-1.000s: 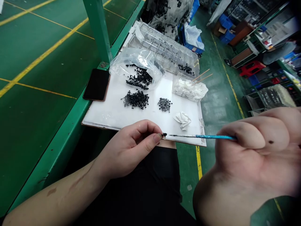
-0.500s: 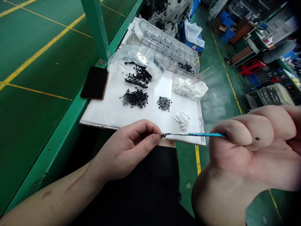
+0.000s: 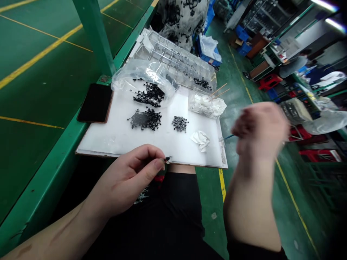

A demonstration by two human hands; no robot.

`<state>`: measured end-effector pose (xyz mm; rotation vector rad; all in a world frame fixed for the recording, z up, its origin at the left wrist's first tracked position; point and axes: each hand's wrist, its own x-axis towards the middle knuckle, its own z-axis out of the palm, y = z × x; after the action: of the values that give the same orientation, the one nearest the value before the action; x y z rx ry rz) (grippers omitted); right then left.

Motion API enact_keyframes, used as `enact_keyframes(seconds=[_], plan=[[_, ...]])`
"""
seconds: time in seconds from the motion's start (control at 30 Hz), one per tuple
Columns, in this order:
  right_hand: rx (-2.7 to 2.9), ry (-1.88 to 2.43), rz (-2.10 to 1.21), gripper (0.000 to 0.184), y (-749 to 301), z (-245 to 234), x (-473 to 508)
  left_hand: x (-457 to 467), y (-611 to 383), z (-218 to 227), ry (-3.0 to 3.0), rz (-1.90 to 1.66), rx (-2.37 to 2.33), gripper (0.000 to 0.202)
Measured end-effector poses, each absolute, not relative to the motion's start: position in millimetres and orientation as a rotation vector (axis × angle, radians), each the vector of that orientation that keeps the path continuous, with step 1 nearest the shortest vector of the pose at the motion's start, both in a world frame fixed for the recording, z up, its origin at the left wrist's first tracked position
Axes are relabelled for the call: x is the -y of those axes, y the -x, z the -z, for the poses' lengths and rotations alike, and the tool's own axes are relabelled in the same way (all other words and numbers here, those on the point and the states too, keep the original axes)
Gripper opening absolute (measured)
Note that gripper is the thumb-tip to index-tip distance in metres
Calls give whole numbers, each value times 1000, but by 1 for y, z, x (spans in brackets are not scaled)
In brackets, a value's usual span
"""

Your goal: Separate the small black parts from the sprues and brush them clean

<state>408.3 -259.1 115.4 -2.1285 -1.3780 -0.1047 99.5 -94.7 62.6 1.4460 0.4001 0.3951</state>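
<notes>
On the green worktop [image 3: 46,187], a white board [image 3: 108,144] carries a loose heap of black parts [image 3: 145,119] and a small grey pile [image 3: 179,124]; a careless knock from the blurred right hand [image 3: 260,135], just right of the board with a thin blue brush [image 3: 229,137] near it, could scatter them, and the blur hides whether that grip is open or closed. The left hand [image 3: 121,178] is closed, its grip pinching a tiny black part [image 3: 167,159] just off the board's near edge; if that pinch eased, the part could drop onto the black clothing [image 3: 173,213] below and be hard to find.
</notes>
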Motion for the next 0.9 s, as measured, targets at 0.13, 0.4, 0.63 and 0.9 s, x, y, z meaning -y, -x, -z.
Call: enact_keyframes(seconds=[0.13,0.4,0.63,0.9], plan=[[1376,2447,79,38,-395,-59,215,91,-98,-55,-1481,-445,-418,9],[1272,2859,-275,33,-390,-4,190,92,-95,-61,-1316,-274,-603,19],[1171,2872,-281,27,-377,-17,189,95,-96,-67,-1306,-258,-484,18],[1088,2508,-168,12,-318,-116,226,97,-96,-76,-1602,-428,-339,9]])
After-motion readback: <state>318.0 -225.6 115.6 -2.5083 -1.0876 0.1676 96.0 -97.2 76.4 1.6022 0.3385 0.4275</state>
